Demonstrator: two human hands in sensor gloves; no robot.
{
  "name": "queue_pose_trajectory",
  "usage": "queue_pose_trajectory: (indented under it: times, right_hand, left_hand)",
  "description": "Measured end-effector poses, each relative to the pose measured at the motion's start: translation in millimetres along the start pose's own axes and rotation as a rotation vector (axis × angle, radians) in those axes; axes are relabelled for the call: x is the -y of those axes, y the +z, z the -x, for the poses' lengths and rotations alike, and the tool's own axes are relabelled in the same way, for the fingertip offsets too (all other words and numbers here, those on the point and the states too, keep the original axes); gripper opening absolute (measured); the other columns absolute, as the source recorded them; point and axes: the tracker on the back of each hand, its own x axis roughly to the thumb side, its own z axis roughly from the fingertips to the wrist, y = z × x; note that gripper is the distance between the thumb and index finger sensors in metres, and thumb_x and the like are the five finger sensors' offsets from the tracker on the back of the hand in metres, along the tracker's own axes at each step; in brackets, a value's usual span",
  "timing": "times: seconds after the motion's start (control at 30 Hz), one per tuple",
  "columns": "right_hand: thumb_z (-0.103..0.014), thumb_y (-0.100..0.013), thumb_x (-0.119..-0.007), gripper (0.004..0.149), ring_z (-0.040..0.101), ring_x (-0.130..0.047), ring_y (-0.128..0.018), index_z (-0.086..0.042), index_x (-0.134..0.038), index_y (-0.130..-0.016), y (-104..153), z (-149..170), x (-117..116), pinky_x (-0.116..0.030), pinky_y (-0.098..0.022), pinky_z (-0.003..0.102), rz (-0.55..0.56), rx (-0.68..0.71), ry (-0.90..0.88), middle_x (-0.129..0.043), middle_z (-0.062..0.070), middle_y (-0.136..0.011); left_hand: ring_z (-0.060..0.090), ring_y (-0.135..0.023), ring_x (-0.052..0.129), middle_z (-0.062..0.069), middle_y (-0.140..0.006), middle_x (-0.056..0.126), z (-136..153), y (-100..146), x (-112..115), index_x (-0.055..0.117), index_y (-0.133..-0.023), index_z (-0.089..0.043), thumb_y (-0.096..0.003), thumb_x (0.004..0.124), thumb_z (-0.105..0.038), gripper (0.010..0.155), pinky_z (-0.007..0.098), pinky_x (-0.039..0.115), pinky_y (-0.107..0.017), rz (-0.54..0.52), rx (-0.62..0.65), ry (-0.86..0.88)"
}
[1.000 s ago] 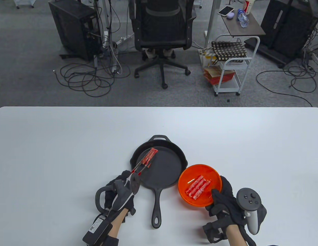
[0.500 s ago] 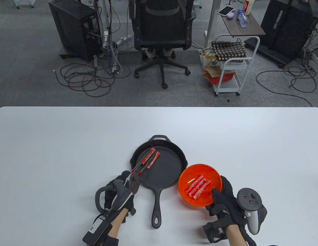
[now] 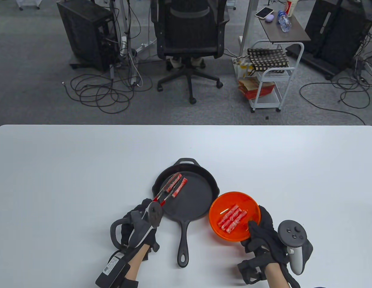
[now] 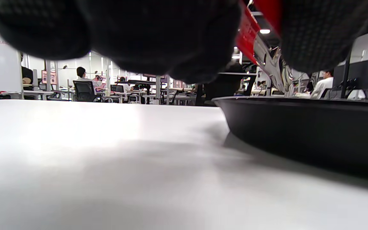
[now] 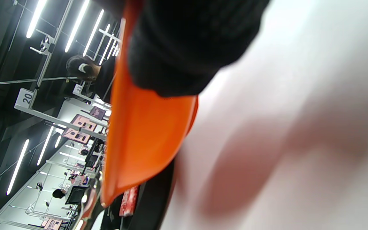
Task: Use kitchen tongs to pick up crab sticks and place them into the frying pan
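Gripping kitchen tongs [image 3: 166,192], left hand [image 3: 138,223] over frying pan [image 3: 190,198]; right hand [image 3: 262,237] pinches orange bowl [image 3: 252,210]. Crab sticks [image 3: 232,218] likely soft, slippery: clamp mid-length, gently.

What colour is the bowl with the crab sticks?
The bowl is see-through orange, clearest in the table view.

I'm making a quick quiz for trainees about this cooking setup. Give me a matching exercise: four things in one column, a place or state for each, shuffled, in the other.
1. tongs
2. orange bowl
3. frying pan
4. office chair

a. beyond the table on the floor
b. gripped by the left hand
c. holds two crab sticks
d. held at its rim by the right hand

Pairs: 1-b, 2-d, 3-c, 4-a
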Motion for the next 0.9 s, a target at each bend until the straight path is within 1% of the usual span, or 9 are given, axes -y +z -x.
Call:
queue_pose_trajectory:
  times: [0.23, 0.33, 0.47, 0.63, 0.9]
  right_hand:
    - [-0.022, -0.060, -0.063, 0.064, 0.017, -0.102, -0.030, -0.006, -0.032, -0.114, -0.1, 0.1, 1.5, -0.094, -0.013, 0.011, 0.006, 0.004, -0.010, -0.064, 0.030, -0.102]
    - [-0.022, -0.060, -0.063, 0.064, 0.017, -0.102, -0.030, -0.006, -0.032, -0.114, -0.1, 0.2, 1.8, -0.094, -0.013, 0.011, 0.007, 0.004, -0.010, -0.064, 0.029, -0.102]
    - [-0.022, -0.060, -0.063, 0.064, 0.017, -0.102, -0.030, -0.006, -0.032, -0.114, -0.1, 0.2, 1.8, -0.094, -0.013, 0.011, 0.007, 0.004, -0.010, -0.064, 0.029, -0.102]
    - [-0.022, -0.060, -0.063, 0.064, 0.017, -0.102, -0.030, -0.006, -0.032, -0.114, -0.1, 0.2, 1.8, -0.094, -0.013, 0.011, 0.007, 0.004, -0.010, -0.064, 0.030, -0.102]
    - [-0.022, -0.060, -0.063, 0.064, 0.017, -0.102, -0.030, -0.006, -0.032, -0.114, -0.1, 0.2, 1.8, -0.094, -0.013, 0.011, 0.007, 0.004, -0.010, -0.064, 0.029, -0.102]
  left_hand:
    - [0.010, -0.014, 0.102, -0.007, -0.045, 0.106, -16.6, 19.9, -21.0, 0.090, -0.087, -0.016, -0.0368, 0.085, -0.073, 0.076, 0.041, 0.090, -0.023, -0.034, 0.093, 0.118]
    - [0.010, -0.014, 0.102, -0.007, -0.045, 0.106, -28.7, 32.6, -29.9, 0.090, -0.086, -0.015, -0.0370, 0.085, -0.073, 0.076, 0.041, 0.090, -0.023, -0.037, 0.157, 0.162]
    - [0.010, -0.014, 0.102, -0.007, -0.045, 0.106, -43.4, 46.9, -38.3, 0.090, -0.086, -0.016, -0.0371, 0.085, -0.073, 0.076, 0.041, 0.090, -0.022, -0.038, 0.239, 0.180]
    - [0.011, -0.013, 0.102, -0.006, -0.045, 0.106, -55.3, 57.4, -39.9, 0.090, -0.087, -0.015, -0.0373, 0.085, -0.073, 0.076, 0.041, 0.090, -0.022, 0.009, 0.305, 0.201]
    - [0.011, -0.013, 0.102, -0.006, -0.045, 0.106, -68.7, 65.9, -35.3, 0.090, -0.086, -0.015, -0.0377, 0.085, -0.072, 0.076, 0.041, 0.090, -0.022, 0.088, 0.368, 0.168]
